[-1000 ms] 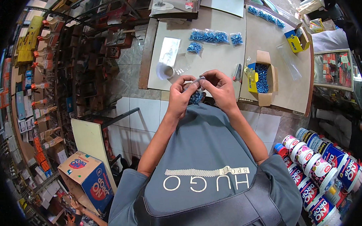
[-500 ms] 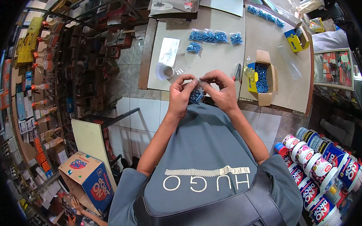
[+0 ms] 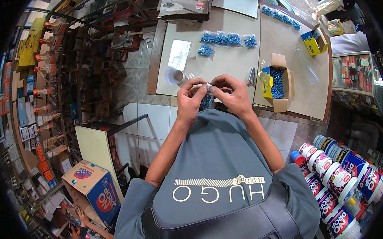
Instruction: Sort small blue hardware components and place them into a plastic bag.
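A small clear plastic bag of little blue pieces (image 3: 206, 102) hangs from my fingers at the table's near edge. My left hand (image 3: 190, 100) pinches the left side of the bag's top, thumb against fingers. Close beside it, my right hand (image 3: 232, 94) pinches the right side of the same top, so both hands are closed on the bag. Part of the bag is hidden behind my hands. An open cardboard box (image 3: 277, 82) of loose blue pieces stands to the right. Between it and my right hand lies a dark slim tool, perhaps a stapler (image 3: 251, 76).
Filled clear bags (image 3: 221, 38) lie further back on the table (image 3: 236, 62), more (image 3: 281, 17) at the far right. A tape roll (image 3: 177, 76) is left of my hands. Buckets (image 3: 339, 179) are stacked lower right; another person's arm (image 3: 96, 228) reaches by a carton (image 3: 92, 190), lower left.
My fingers have shifted slightly at the bag's top, and the left hand has moved a little left. The bag stays at the table's edge; the things on the table have not moved.
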A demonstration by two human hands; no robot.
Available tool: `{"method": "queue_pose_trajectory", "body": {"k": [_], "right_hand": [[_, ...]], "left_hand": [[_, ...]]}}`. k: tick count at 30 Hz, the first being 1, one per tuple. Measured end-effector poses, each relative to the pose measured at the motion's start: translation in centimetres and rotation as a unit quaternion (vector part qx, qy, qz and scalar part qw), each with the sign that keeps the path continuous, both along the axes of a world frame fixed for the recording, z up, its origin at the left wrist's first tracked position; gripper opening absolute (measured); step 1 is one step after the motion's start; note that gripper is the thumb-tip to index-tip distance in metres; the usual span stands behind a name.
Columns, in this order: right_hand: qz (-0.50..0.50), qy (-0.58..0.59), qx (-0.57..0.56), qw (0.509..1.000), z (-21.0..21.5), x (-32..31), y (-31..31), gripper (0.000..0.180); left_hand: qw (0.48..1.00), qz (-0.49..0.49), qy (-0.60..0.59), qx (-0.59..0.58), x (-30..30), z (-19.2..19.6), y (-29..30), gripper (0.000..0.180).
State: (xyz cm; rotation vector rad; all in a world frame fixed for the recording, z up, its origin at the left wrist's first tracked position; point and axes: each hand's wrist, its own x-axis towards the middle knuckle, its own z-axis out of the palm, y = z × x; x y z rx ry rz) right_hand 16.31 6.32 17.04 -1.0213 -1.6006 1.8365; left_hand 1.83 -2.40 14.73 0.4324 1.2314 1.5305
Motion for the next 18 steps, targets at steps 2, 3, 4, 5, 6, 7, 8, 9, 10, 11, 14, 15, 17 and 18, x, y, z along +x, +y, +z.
{"method": "queue_pose_trajectory", "body": {"k": [2,3,4,5,6,7,8,9,10,11,14,15,17,18], "right_hand": [[0.024,-0.012,-0.003,1.000,-0.2,0.3,0.5,0.016],[0.047,-0.023,-0.007,0.999,-0.3,0.5,0.8,0.015],[0.047,-0.023,-0.007,0.999,-0.5,0.6,1.0,0.015],[0.053,-0.036,0.011,0.998,-0.6,0.7,1.2,0.016],[0.059,-0.050,0.030,0.997,-0.7,0.8,1.3,0.018],[0.059,-0.050,0.030,0.997,-0.5,0.8,1.3,0.018],[0.051,-0.057,0.049,0.996,-0.2,0.8,1.4,0.018],[0.043,-0.063,0.069,0.995,-0.1,0.8,1.4,0.018],[0.043,-0.064,0.069,0.995,-0.2,0.8,1.4,0.018],[0.040,-0.057,0.059,0.996,-0.3,0.9,1.5,0.018],[0.035,-0.036,0.028,0.998,-0.5,0.9,1.3,0.018],[0.033,-0.023,0.007,0.999,-0.5,0.9,1.2,0.018],[0.034,-0.015,-0.019,0.999,-0.3,0.7,0.9,0.019],[0.036,-0.007,-0.044,0.998,-0.2,0.7,0.7,0.020]], "left_hand": [[1.000,-0.005,0.003,0.006,0.0,-0.1,-0.1,0.014],[1.000,-0.011,-0.017,-0.001,0.1,0.1,-0.3,0.014],[0.999,-0.017,-0.037,-0.008,0.0,0.3,-0.4,0.015],[0.999,-0.018,-0.037,-0.008,-0.1,0.5,-0.3,0.015],[0.998,-0.024,-0.054,-0.002,-0.1,0.6,-0.3,0.016],[0.997,-0.029,-0.072,0.005,-0.2,0.6,-0.3,0.017],[0.997,-0.029,-0.071,0.004,-0.2,0.7,-0.2,0.017],[0.998,-0.037,-0.045,0.003,-0.1,0.7,-0.1,0.018],[0.999,-0.047,-0.018,0.003,0.0,0.7,0.0,0.019],[0.999,-0.047,-0.018,0.003,-0.1,0.7,0.0,0.019],[0.997,-0.061,-0.043,-0.013,-0.3,0.6,0.0,0.019],[0.997,-0.051,-0.055,-0.002,-0.3,0.6,0.0,0.019],[0.997,-0.042,-0.067,0.009,-0.3,0.6,0.0,0.018],[0.997,-0.034,-0.070,0.010,-0.4,0.8,0.1,0.017]]}}
